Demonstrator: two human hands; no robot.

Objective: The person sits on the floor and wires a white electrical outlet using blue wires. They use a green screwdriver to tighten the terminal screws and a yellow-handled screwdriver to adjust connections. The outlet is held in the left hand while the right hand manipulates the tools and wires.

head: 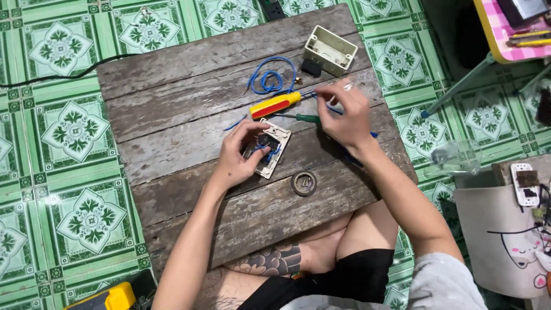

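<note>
A white switch plate (274,150) lies face down on the wooden board (172,115), with blue wires at its back. My left hand (240,155) grips the plate's left side. My right hand (343,115) pinches a blue wire (270,77) just right of the plate, above a green-handled screwdriver (304,119). A red and yellow screwdriver (276,105) lies beyond the plate.
A beige wall box (329,50) and a small black part (311,68) sit at the board's far edge. A roll of tape (303,183) holding screws lies near me. Green patterned floor tiles surround the board. A pink table (505,34) stands far right.
</note>
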